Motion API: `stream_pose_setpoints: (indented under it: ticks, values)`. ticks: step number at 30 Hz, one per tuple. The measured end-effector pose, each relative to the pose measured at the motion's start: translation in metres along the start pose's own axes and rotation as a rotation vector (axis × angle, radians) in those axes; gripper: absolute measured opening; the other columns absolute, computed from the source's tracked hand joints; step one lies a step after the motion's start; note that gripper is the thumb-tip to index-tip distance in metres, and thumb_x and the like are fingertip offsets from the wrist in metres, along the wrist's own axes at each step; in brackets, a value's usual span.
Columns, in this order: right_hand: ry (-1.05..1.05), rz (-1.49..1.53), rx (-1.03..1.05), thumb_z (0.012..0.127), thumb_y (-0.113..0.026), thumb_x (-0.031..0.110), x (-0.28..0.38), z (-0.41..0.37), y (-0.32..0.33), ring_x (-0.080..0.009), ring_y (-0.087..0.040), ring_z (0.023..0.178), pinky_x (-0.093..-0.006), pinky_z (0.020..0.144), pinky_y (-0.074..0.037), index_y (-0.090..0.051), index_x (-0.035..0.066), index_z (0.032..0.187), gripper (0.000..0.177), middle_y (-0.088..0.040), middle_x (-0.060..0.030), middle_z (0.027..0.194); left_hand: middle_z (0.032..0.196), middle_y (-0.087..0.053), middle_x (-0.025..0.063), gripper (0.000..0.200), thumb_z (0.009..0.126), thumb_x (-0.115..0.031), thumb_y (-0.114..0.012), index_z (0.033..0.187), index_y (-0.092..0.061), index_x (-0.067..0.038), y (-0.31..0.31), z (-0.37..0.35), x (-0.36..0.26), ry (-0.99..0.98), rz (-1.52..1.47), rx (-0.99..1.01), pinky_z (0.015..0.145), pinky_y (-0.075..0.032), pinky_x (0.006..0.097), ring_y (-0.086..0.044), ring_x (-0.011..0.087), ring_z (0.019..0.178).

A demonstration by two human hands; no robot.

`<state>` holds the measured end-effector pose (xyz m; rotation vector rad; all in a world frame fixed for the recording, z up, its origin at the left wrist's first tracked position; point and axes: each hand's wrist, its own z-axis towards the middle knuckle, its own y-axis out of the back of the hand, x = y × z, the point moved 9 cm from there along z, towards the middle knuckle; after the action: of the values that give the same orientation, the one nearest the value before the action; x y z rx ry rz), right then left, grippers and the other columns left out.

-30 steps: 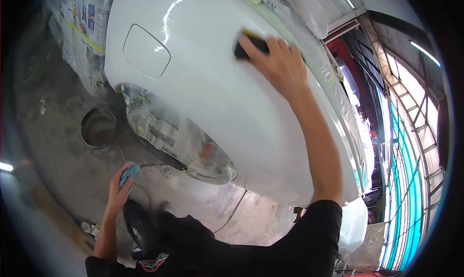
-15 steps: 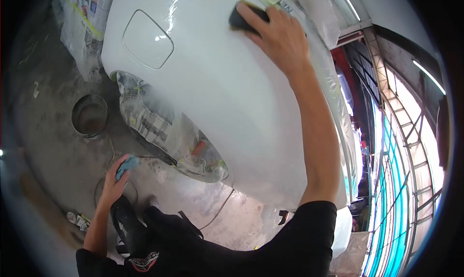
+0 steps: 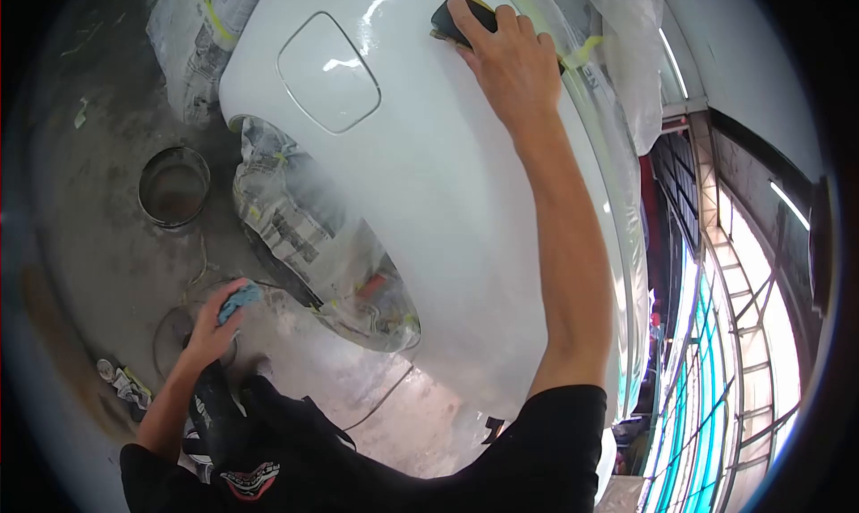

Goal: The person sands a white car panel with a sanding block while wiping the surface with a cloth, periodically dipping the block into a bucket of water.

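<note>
1. A white car body panel (image 3: 447,182) fills the middle, glossy near the top, with the rounded outline of a fuel flap (image 3: 329,72) at upper left.
2. Below the flap, newspaper and film form a masking cover (image 3: 300,218) across the wheel arch. More newspaper wrapping (image 3: 195,74) hangs at upper left.
3. Clear plastic sheeting (image 3: 637,56) drapes along the panel's far right edge, beside a strip of yellow-green tape (image 3: 583,51).
4. On the grey floor (image 3: 80,191) stand a round, dark bucket (image 3: 172,222), brownish inside, and, at lower left, a small container (image 3: 106,370). A thin dark hose (image 3: 386,394) runs across the floor below the arch.
5. Beside the tape, printed letters (image 3: 591,79) begin "NE". The newsprint is too small to read, and so is the red-and-white emblem (image 3: 250,482) on the black shirt (image 3: 394,482).
6. The right hand (image 3: 519,65) has its grip closed over a dark block (image 3: 454,21) with a yellowish edge. The block lies under thumb and fingers, high on the panel; the hand hides part of it.
7. The left hand (image 3: 213,329), low and apart from the panel, has its grip wrapped round a crumpled blue cloth (image 3: 240,304), which pokes out past the fingers.
</note>
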<state>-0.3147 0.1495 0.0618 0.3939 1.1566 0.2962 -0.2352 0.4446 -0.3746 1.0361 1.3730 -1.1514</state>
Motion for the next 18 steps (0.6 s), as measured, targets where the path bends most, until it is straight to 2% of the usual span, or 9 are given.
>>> stream_pose_setpoints:
  ticks: [1,3,6,7,10,11,13,15,18]
  values:
    - [-0.014,0.014,-0.048,0.088,-0.065,0.006,0.003,0.003,-0.003,-0.0249,-0.061,0.083,-0.0423,0.065,-0.047,-0.057,0.029,0.139,0.057,-0.060,-0.0056,0.095,0.135,-0.065,0.0129,0.047,0.097,-0.001,-0.061,0.144,-0.055,0.000,-0.003,0.004,-0.005,0.045,-0.014,0.004,0.107,-0.044,0.0322,-0.060,0.0192,0.123]
    - [0.059,0.017,0.025,0.088,-0.065,0.005,0.020,-0.041,0.007,-0.0257,-0.060,0.084,-0.0434,0.066,-0.046,-0.057,0.029,0.141,0.059,-0.061,-0.0068,0.098,0.138,-0.065,0.0148,0.048,0.096,0.000,-0.060,0.144,-0.055,0.000,-0.006,-0.006,-0.012,0.161,-0.051,0.044,0.111,-0.041,0.0340,-0.059,0.0224,0.131]
    - [0.032,0.001,0.185,0.087,-0.063,0.004,0.031,-0.102,0.018,-0.0266,-0.060,0.089,-0.0443,0.069,-0.046,-0.057,0.029,0.142,0.060,-0.061,-0.0082,0.103,0.135,-0.065,0.0143,0.048,0.096,0.000,-0.061,0.144,-0.055,0.000,0.021,-0.028,-0.004,0.081,0.020,-0.031,0.109,-0.043,0.0328,-0.059,0.0204,0.127]
    - [-0.004,-0.003,0.245,0.087,-0.063,0.003,0.034,-0.102,0.016,-0.0269,-0.060,0.091,-0.0445,0.071,-0.045,-0.057,0.028,0.142,0.060,-0.062,-0.0086,0.105,0.135,-0.065,0.0143,0.048,0.096,-0.001,-0.062,0.143,-0.055,0.000,0.027,-0.034,0.005,0.096,0.014,-0.051,0.109,-0.043,0.0327,-0.059,0.0203,0.126]
    - [0.028,-0.061,0.035,0.087,-0.063,0.004,0.042,-0.025,-0.002,-0.0248,-0.060,0.092,-0.0420,0.072,-0.045,-0.059,0.028,0.140,0.058,-0.062,-0.0078,0.106,0.135,-0.065,0.0144,0.048,0.096,-0.003,-0.063,0.143,-0.055,0.000,0.033,-0.037,0.022,0.142,0.011,-0.066,0.108,-0.043,0.0325,-0.059,0.0200,0.126]
    - [0.019,-0.080,-0.038,0.088,-0.064,0.006,0.044,0.005,-0.014,-0.0236,-0.060,0.089,-0.0406,0.071,-0.045,-0.059,0.027,0.138,0.055,-0.061,-0.0068,0.101,0.135,-0.065,0.0145,0.048,0.096,-0.003,-0.063,0.143,-0.055,0.000,0.029,-0.032,0.018,0.155,0.004,-0.063,0.108,-0.043,0.0325,-0.059,0.0199,0.125]
    - [-0.018,-0.068,-0.067,0.088,-0.063,0.006,0.049,0.036,-0.024,-0.0230,-0.060,0.088,-0.0397,0.071,-0.046,-0.059,0.026,0.136,0.052,-0.059,-0.0057,0.097,0.136,-0.065,0.0147,0.049,0.096,-0.004,-0.063,0.144,-0.055,0.000,0.019,-0.027,0.008,0.152,-0.023,-0.065,0.107,-0.043,0.0326,-0.059,0.0198,0.125]
    - [-0.039,-0.054,-0.050,0.089,-0.063,0.006,0.048,0.037,-0.026,-0.0232,-0.060,0.087,-0.0398,0.071,-0.046,-0.058,0.025,0.136,0.051,-0.058,-0.0057,0.096,0.136,-0.065,0.0150,0.049,0.096,-0.004,-0.063,0.144,-0.055,0.000,0.015,-0.022,-0.002,0.120,-0.056,-0.072,0.107,-0.043,0.0327,-0.059,0.0196,0.125]
    - [-0.025,-0.063,0.104,0.090,-0.063,0.007,0.041,-0.042,0.006,-0.0239,-0.059,0.087,-0.0401,0.070,-0.046,-0.057,0.027,0.141,0.055,-0.060,-0.0069,0.099,0.136,-0.065,0.0154,0.048,0.097,-0.005,-0.063,0.144,-0.055,0.001,0.028,-0.034,-0.001,0.078,0.015,-0.069,0.107,-0.043,0.0323,-0.058,0.0189,0.125]
